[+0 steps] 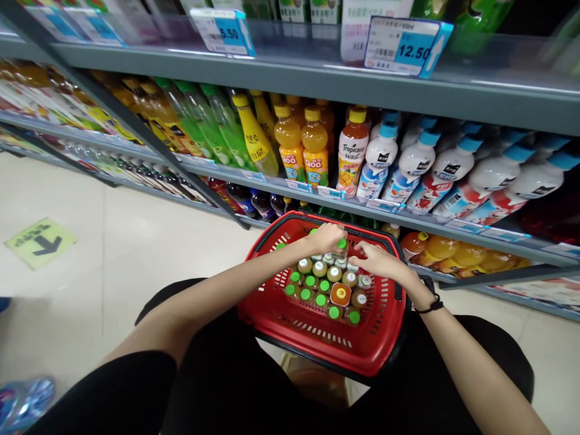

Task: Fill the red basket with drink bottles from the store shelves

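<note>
left hand (327, 237): fingers gripping green-capped bottle (342, 245) over basket (383, 344) | right hand (377, 261): fingers hanging half open just beside it, holding nothing | basket: sitting between legs (217, 368), carrying more bottles (334, 274) | room: drink shelves (290, 81) rising from pale floor (136, 241)

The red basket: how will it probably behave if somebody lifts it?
The red basket would probably feel heavy, as many bottles stand inside. Its even shape suggests stiffness. If tilted, the bottles might slide toward the bare space beside them.
</note>
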`<state>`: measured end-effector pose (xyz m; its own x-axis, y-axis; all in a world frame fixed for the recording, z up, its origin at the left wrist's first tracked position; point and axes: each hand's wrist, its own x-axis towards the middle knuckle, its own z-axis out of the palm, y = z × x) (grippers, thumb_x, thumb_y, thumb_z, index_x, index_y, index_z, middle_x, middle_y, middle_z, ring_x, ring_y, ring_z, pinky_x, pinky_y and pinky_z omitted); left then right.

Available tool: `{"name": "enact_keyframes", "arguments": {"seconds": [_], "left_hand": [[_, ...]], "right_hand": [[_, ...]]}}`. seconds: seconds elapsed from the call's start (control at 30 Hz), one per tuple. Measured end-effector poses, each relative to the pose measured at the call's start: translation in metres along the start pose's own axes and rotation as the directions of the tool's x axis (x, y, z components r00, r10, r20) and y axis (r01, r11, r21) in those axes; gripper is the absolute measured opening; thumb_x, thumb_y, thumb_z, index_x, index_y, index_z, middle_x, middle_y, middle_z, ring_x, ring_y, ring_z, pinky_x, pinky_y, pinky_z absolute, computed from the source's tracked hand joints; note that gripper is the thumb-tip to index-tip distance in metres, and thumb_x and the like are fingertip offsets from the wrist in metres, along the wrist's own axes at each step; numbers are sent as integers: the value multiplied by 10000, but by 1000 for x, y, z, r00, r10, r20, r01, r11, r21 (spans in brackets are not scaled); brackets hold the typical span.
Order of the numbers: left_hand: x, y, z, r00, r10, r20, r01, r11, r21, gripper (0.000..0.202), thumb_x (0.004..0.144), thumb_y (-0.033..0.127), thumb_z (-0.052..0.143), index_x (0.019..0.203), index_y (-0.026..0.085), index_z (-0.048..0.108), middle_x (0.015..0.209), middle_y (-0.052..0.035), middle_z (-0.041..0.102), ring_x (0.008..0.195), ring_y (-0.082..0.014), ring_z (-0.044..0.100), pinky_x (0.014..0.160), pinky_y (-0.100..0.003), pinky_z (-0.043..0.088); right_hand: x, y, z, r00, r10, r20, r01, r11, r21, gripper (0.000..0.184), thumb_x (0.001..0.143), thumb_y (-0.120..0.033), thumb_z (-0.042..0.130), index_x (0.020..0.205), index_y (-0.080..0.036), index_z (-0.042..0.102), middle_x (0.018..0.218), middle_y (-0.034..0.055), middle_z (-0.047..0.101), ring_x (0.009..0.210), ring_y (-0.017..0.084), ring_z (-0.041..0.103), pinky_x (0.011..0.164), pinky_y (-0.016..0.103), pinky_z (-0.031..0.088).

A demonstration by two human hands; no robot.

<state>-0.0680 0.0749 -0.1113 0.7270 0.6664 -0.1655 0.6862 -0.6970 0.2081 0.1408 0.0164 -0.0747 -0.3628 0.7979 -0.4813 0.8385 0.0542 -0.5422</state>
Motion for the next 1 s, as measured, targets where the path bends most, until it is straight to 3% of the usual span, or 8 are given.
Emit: {"name": "enact_keyframes", "arguments": {"seconds": [0.3, 0.57, 0.73, 0.8, 1.0], "left_hand": [[3, -17, 26, 996, -31, 79, 22, 994, 106, 322, 860, 318, 836, 1073, 86, 767, 1104, -200, 751, 1204, -330, 621, 760, -296, 497], [7, -20, 44, 991, -93, 95, 76, 983, 168, 293, 937, 317, 752, 1031, 39, 750, 1028, -234, 745, 1119, -334, 617, 743, -327, 451], [8, -11, 54, 989, -138, 62, 123, 972, 199, 172, 986, 131, 593, 1034, 38, 729, 1050, -249, 725, 1153, -341, 593, 754, -345, 456], [5, -7, 57, 989, -145, 41, 134, 969, 208, 219, 981, 47, 510, 1040, 38, 721, 1112, -270, 705, 1199, -348, 568, 770, -358, 469], [-3, -4, 61, 989, -146, 16, 141, 973, 184, 245, 951, 3, 495, 1082, 46, 696, 1092, -252, 697, 1134, -331, 571, 743, -357, 495]], "right_hand": [[-4, -5, -14, 997, -69, -45, 68, 997, -28, 327, 989, -458, 628, 1181, -199, 679, 1243, 131, 756, 1147, 289, 694, 938, 364, 496], [-9, -11, -22, 999, -4, -35, 3, 999, -35, 308, 989, -402, 626, 1206, -191, 687, 1256, 139, 753, 1179, 297, 685, 945, 369, 486], [-9, -11, -21, 1000, -4, -31, 3, 1000, -26, 289, 991, -400, 619, 1185, -198, 690, 1224, 130, 758, 1156, 290, 689, 931, 364, 494], [-9, -11, -21, 999, 1, -35, -2, 1000, -22, 283, 988, -401, 620, 1178, -203, 691, 1220, 127, 759, 1155, 287, 687, 936, 365, 493], [-9, -9, -19, 999, -4, -44, 3, 1000, -24, 294, 983, -401, 627, 1185, -199, 695, 1223, 128, 759, 1154, 287, 694, 944, 364, 501]]}}
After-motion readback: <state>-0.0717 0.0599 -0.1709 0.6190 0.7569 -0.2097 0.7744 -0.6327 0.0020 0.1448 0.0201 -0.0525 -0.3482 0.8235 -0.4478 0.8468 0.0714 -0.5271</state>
